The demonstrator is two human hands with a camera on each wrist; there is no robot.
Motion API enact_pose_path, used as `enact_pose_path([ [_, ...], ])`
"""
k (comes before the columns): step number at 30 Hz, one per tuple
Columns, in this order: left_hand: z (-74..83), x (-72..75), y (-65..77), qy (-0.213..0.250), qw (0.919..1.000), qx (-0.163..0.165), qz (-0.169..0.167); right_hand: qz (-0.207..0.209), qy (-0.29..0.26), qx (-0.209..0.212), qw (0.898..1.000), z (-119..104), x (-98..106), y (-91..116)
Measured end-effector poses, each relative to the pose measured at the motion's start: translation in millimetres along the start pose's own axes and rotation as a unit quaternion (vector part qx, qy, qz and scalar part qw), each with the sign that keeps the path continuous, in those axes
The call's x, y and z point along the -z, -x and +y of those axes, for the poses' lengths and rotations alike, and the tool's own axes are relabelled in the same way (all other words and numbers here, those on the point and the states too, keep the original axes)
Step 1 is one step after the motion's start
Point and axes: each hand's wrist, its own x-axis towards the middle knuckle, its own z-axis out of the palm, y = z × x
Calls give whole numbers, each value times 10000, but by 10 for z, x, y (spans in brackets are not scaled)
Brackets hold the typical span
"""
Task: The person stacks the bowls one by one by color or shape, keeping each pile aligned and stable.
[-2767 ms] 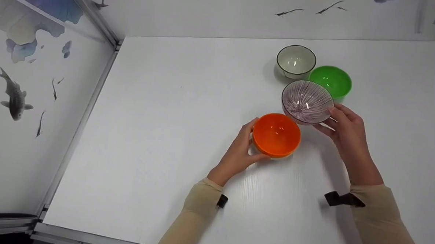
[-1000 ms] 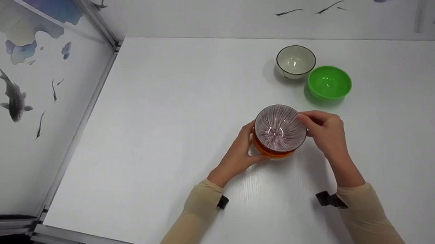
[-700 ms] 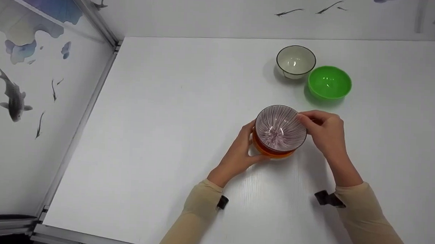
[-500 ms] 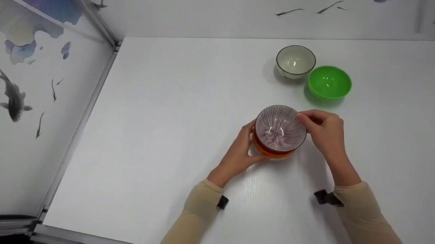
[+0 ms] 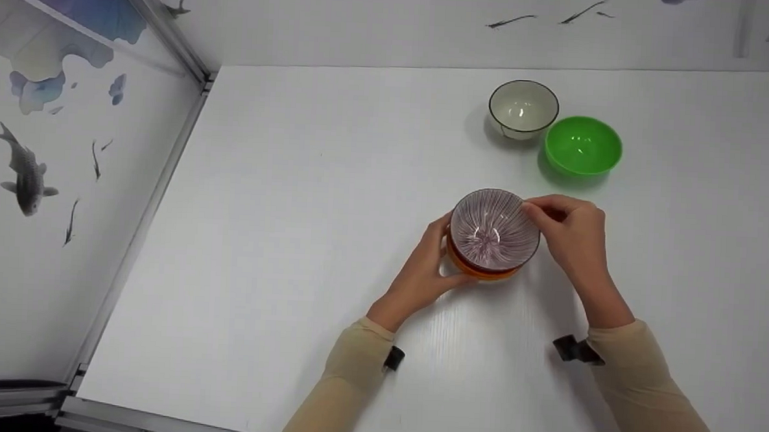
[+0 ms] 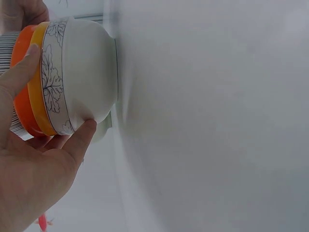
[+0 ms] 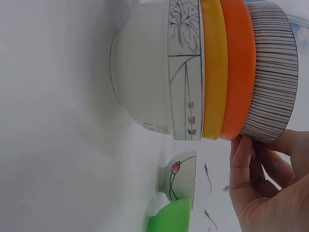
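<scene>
A stack of bowls stands in front of me. At its bottom is a white bowl point(image 7: 149, 72) with a leaf-patterned band. Nested above it are a yellow bowl point(image 7: 215, 72) and an orange bowl point(image 7: 240, 72). On top sits a striped bowl point(image 5: 493, 227), purplish lines inside and dark lines outside. My left hand point(image 5: 421, 273) grips the stack from the left; the left wrist view shows its fingertips on the yellow and white bowls. My right hand point(image 5: 575, 234) pinches the striped bowl at its right rim, thumb inside, fingers against the outside.
Behind the stack, a green bowl point(image 5: 582, 147) stands on the white table point(image 5: 292, 238). Close beside it is a cream bowl point(image 5: 523, 105) with a dark rim and a red flower outside. White panels with fish drawings border the table at the back and left.
The striped bowl came left and toward me from near the green bowl onto the orange bowl, carried by my right hand. Lately it has shifted only slightly. My left hand has stayed put.
</scene>
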Motion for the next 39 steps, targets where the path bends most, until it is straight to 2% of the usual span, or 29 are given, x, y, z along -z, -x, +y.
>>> enact_pose_path([
  [13,18,5,4,16,10000,1,12,-51,221,148,9996,-13,-15,4],
  [21,17,4,6,-43,10000,-70,8,-15,313,388,9988,-19,-3,14],
  [39,19,6,1,-102,9999,-86,-1,-241,567,297,9977,-49,30,-9],
])
